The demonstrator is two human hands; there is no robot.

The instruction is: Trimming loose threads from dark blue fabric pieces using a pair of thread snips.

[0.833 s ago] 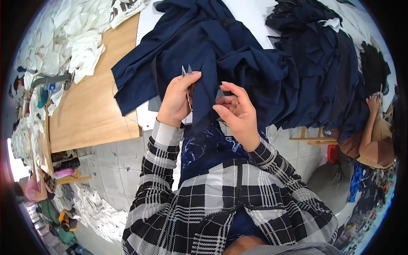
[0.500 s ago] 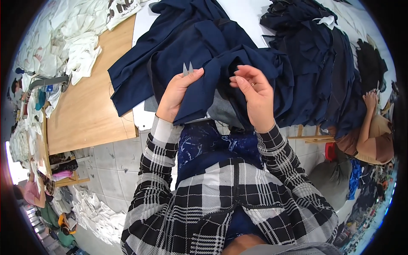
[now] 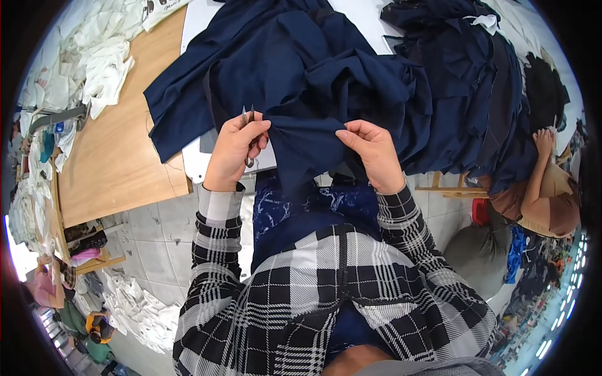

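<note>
A large dark navy garment (image 3: 257, 81) lies in folds over the table in front of me, its near edge hanging toward my lap. My left hand (image 3: 233, 147) is closed, pinching the cloth between thumb and forefinger. Tucked in that same hand is a pair of small metal snips (image 3: 249, 117), blades pointing away from me. My right hand (image 3: 374, 149) pinches the same piece of cloth with thumb and fingertips. Between the two hands the navy fabric is drawn into a taut fold.
A wooden tabletop (image 3: 119, 150) stretches to the left, with white garments (image 3: 108, 75) on it. More dark garments (image 3: 464, 106) are heaped to the right. Beside them a co-worker's hand (image 3: 544, 143) rests on black cloth. White cloth (image 3: 141, 313) is piled on the floor at lower left.
My right hand has gone from fingers loosely raised to pinching the cloth. My left hand has moved left and slightly nearer, and the fabric between them is now stretched.
</note>
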